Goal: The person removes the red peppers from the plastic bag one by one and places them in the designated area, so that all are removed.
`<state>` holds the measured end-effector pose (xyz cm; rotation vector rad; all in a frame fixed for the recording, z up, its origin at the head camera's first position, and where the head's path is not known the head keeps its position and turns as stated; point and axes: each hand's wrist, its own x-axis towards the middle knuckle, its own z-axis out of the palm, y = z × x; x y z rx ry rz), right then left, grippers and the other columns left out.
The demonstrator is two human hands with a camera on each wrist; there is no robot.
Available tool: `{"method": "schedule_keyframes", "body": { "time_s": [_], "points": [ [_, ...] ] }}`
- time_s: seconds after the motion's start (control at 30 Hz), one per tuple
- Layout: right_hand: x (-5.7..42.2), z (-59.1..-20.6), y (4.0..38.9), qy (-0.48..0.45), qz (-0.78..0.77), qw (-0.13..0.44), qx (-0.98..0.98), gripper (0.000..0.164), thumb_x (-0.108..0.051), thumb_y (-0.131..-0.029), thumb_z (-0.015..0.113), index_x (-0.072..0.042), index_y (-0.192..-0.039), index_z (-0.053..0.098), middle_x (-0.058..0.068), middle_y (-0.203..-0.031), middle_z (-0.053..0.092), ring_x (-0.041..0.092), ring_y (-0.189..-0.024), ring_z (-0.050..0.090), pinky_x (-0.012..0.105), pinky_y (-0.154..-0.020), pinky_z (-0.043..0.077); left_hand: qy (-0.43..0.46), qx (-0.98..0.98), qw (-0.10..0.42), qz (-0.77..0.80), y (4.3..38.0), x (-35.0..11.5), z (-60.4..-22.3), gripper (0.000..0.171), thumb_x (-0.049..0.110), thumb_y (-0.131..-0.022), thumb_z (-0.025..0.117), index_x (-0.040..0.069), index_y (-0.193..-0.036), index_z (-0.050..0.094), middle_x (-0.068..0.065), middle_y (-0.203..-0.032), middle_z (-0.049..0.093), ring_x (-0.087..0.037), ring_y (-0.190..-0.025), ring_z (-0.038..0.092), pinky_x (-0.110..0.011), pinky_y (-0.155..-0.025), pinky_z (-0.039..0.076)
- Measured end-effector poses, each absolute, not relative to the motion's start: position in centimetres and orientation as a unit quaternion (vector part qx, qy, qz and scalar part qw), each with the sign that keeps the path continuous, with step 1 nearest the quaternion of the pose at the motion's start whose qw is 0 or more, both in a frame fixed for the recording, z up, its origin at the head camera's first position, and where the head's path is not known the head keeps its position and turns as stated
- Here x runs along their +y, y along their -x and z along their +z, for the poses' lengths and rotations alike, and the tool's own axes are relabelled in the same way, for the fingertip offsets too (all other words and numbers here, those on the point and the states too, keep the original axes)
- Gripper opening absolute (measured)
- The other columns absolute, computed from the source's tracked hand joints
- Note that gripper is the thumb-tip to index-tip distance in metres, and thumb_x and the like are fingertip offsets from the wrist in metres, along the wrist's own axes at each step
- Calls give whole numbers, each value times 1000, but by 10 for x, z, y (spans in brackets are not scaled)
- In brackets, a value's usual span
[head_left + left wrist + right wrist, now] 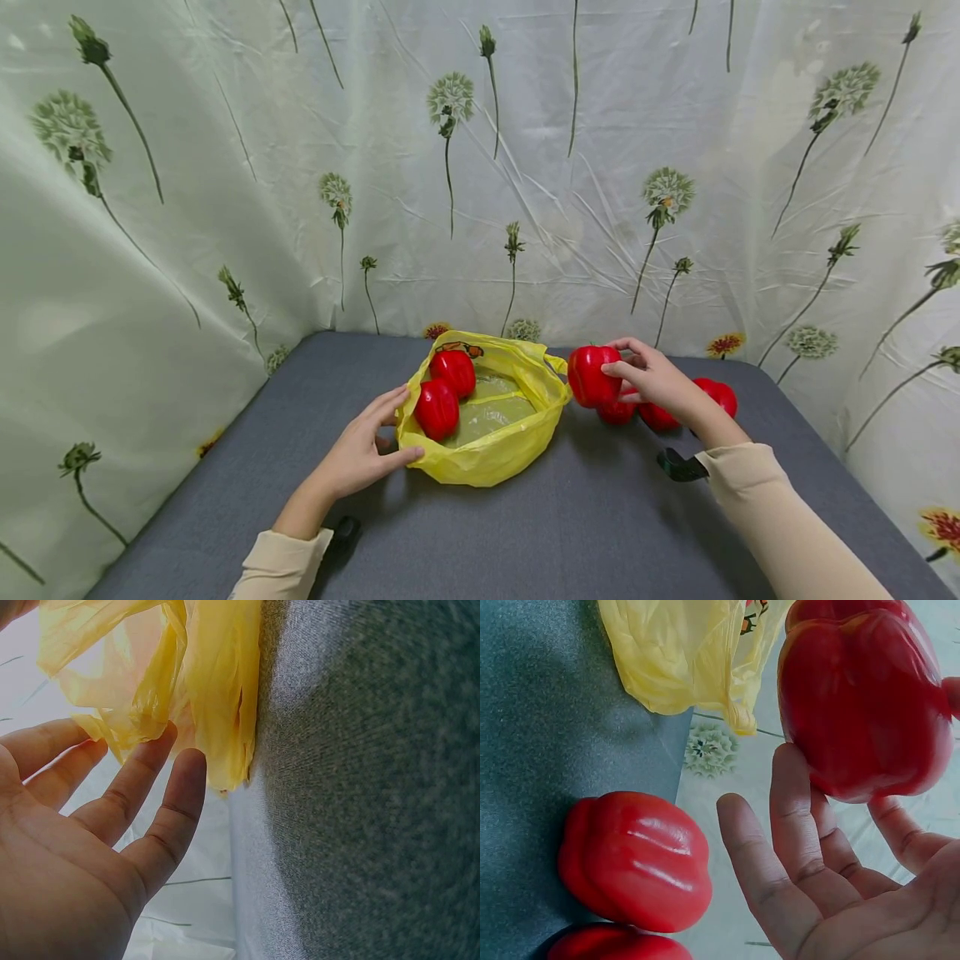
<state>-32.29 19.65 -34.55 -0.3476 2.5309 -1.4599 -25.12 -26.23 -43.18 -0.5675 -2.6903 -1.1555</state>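
My right hand (651, 379) holds a red bell pepper (591, 377) by its sides, raised just right of the rim of a yellow plastic bag (487, 468). The bag stands with its mouth spread wide, and two red bell peppers (437, 410) lie inside along its left. At the bag's left rim is my left hand (363, 450), thumb and fingers spread apart. In the left wrist view, its fairly straight fingertips (187, 769) touch the thin plastic (221, 690). Beneath and behind my right hand are several more red peppers (641, 862), partly hidden by it.
A grey cloth-covered table (525, 542) carries everything. Behind it and at both sides hangs a pale curtain (525, 167) printed with dandelions. Dark straps (678, 465) show at both wrists. One bag handle (555, 364) sticks out toward the held pepper.
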Motion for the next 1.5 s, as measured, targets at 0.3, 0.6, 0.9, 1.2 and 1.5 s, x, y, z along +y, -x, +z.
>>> {"method": "schedule_keyframes", "body": {
  "time_s": [0.3,0.6,0.9,1.2,1.5],
  "points": [
    [207,-351,314,102,-507,116,848,61,-33,-109,60,-4,-157,37,28,-144,56,19,-97,74,43,-93,64,192,-899,79,-387,251,-263,-432,88,40,-92,85,6,-163,45,-15,-170,42,-33,-125,69,-39,-88,62],
    [221,-359,306,85,-510,121,847,61,-34,-108,62,-4,-156,38,25,-140,59,19,-91,73,38,-89,65,190,-900,77,-385,251,-263,-431,88,40,-92,85,7,-163,45,-15,-170,42,-33,-125,69,-41,-88,62],
    [234,-369,299,92,-509,151,842,64,-34,-107,64,-3,-156,37,17,-134,63,21,-94,74,38,-89,65,190,-900,74,-385,252,-263,-432,88,40,-92,85,7,-163,45,-15,-170,41,-32,-124,68,-39,-88,61],
    [243,-385,294,95,-514,179,834,67,-31,-105,65,-2,-157,35,16,-135,62,23,-97,75,42,-92,64,186,-904,69,-379,253,-263,-433,89,42,-92,85,8,-163,45,-14,-170,42,-31,-124,68,-37,-88,61],
    [246,-393,291,100,-502,189,838,71,-31,-101,71,-1,-155,36,24,-141,58,26,-99,74,46,-94,64,190,-903,74,-378,255,-263,-434,88,41,-91,85,8,-163,46,-15,-169,43,-32,-123,69,-36,-87,61]
  ]
}}
